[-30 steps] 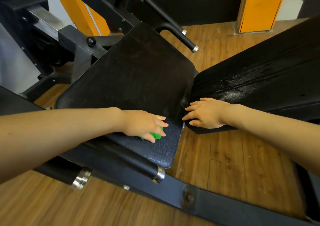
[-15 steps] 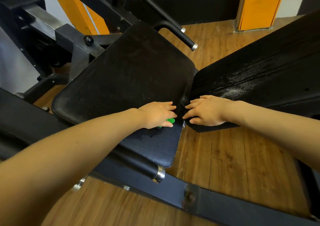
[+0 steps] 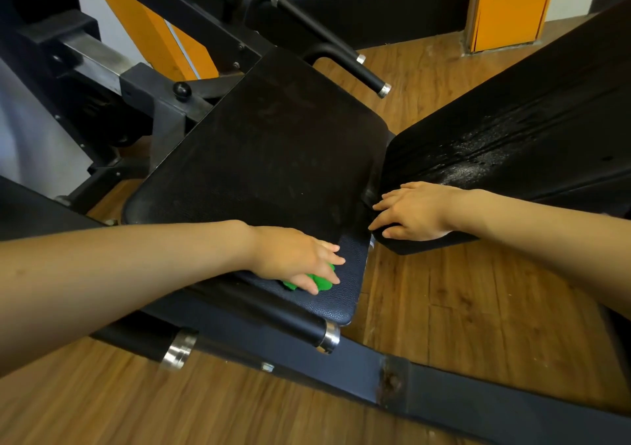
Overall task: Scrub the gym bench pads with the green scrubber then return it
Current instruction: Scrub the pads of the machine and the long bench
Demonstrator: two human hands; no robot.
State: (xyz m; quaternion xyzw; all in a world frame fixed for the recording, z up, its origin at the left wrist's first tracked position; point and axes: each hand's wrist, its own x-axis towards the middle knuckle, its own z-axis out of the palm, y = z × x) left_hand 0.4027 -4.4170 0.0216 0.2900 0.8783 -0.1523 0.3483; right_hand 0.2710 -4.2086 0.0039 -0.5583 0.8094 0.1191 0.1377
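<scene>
My left hand (image 3: 293,256) holds the green scrubber (image 3: 319,281) against the black seat pad (image 3: 269,157), near the pad's front right corner. Only the scrubber's lower edge shows under my fingers. On the right, the long black back pad (image 3: 512,130) slopes up and away, with a wet, shiny patch on it. My right hand (image 3: 415,210) lies flat on the lower end of that pad, fingers straight, close to the gap between the two pads.
Black padded roller bars with chrome ends (image 3: 329,337) run under the seat's front edge. A black steel base beam (image 3: 444,393) crosses the wooden floor (image 3: 461,308). Machine frame and handles (image 3: 372,81) stand behind the seat. An orange post (image 3: 508,4) is at the back.
My left hand slid the scrubber up toward the gap between the pads, then back down toward the seat's front corner. My right hand stayed on the back pad.
</scene>
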